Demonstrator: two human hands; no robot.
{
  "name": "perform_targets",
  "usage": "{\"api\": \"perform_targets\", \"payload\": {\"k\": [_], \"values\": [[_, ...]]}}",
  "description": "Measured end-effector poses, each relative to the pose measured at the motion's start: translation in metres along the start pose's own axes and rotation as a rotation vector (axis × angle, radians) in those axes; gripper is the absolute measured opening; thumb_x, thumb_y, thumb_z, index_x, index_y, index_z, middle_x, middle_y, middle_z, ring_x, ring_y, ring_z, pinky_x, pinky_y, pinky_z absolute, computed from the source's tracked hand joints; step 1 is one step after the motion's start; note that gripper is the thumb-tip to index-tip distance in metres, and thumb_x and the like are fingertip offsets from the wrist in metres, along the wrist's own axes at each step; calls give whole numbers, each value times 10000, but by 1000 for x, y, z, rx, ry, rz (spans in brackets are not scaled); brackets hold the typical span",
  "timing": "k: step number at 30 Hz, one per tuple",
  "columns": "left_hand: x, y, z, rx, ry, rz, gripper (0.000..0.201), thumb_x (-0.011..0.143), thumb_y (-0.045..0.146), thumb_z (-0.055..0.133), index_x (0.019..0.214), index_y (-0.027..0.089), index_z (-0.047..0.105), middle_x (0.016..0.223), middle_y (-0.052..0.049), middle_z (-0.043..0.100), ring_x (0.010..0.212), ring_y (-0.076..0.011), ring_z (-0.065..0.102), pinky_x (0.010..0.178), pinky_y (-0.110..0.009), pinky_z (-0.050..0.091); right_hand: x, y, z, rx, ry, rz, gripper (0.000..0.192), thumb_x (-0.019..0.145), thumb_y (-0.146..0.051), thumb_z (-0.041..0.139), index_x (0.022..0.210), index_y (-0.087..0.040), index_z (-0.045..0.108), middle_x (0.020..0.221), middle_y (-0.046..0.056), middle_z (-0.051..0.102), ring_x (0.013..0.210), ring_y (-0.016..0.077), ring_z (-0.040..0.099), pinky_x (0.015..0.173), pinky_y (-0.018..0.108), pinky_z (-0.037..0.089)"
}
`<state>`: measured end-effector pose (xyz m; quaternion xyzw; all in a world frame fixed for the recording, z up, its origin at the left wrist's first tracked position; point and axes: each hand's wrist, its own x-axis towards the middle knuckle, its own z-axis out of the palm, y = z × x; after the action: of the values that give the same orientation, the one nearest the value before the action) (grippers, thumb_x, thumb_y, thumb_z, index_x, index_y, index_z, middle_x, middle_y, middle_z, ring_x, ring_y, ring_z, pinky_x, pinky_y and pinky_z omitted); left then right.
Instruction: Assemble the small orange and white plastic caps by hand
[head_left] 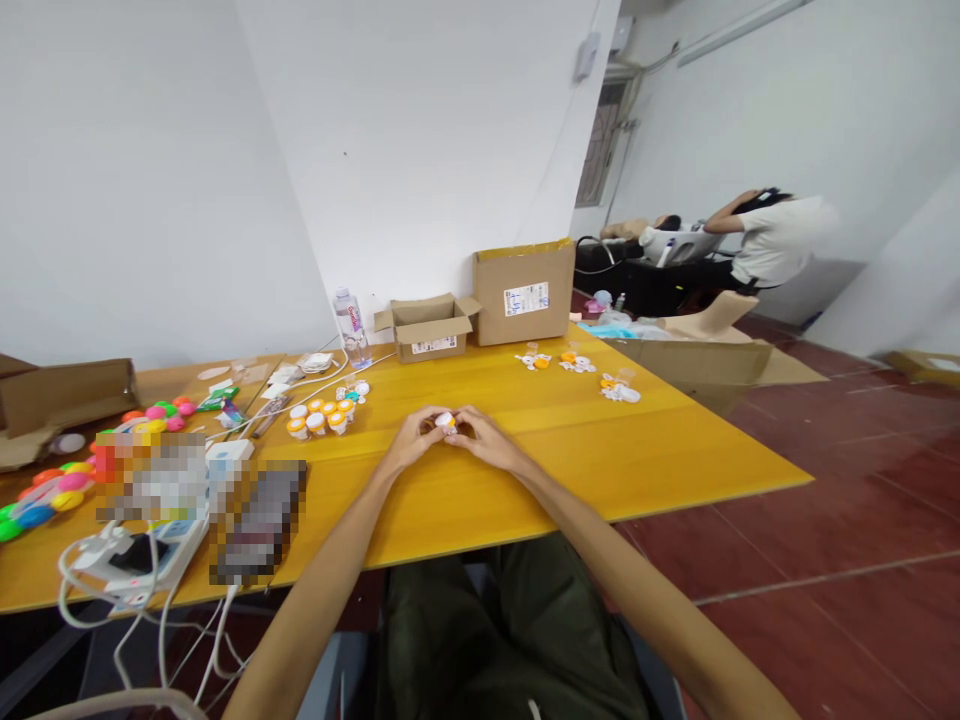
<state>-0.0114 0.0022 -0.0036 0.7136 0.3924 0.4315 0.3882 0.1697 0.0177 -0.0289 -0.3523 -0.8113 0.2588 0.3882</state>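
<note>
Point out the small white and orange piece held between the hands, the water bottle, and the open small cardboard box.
Small piece [445, 421], head view, on its white top between the fingertips.
Water bottle [352, 326], head view, on its label.
Small cardboard box [433, 344], head view, on its front wall.

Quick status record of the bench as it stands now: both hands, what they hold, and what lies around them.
left hand: pinching a small white and orange piece over the yellow table
right hand: gripping the same piece from the other side
nearby left: cluster of orange-topped white cups
far side: loose white and orange parts, open small carton, larger closed carton, water bottle
left edge: coloured round capsules, white cables
background: another person bent over a dark bench
</note>
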Motion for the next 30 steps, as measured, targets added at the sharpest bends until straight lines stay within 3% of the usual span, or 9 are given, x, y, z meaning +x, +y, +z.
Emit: {"api": "perform_targets", "payload": {"k": [5,10,16,23,30], "values": [[-1,2,-1,53,20,16,310,748,387,688,989,192,699,1024,-65,702,923,-213,622,811,-311,477,1,0,-1,8,-35,-42,127,883,-328,576,927,-251,667,1051,41,628,1011,219,585,900,359,438],[-1,5,-1,98,21,43,273,754,358,677,973,197,703,1001,-58,705,903,-214,622,781,-308,475,1,0,-2,-5,-12,22,311,777,-406,705,1024,-233,630,994,38,629,930,216,588,828,350,464],[-1,4,-1,135,18,64,272,773,355,655,986,190,696,988,-61,700,884,-204,614,766,-299,468,1,-1,-2,-3,-26,-36,126,863,-345,617,913,-238,660,1036,45,629,983,203,585,888,346,452],[-1,4,2,218,40,76,282,757,412,685,935,194,699,922,-42,696,837,-185,606,766,-299,484,1,-4,-2,-172,-50,-18,180,886,-355,599,1001,-230,659,1092,66,629,1023,216,578,873,352,441],[-1,3,1,231,17,105,219,772,351,674,926,198,704,941,-47,712,848,-186,629,768,-311,504,1,-4,-2,-163,-52,-35,149,896,-355,593,930,-225,656,1059,53,632,980,191,585,865,324,441]]}}
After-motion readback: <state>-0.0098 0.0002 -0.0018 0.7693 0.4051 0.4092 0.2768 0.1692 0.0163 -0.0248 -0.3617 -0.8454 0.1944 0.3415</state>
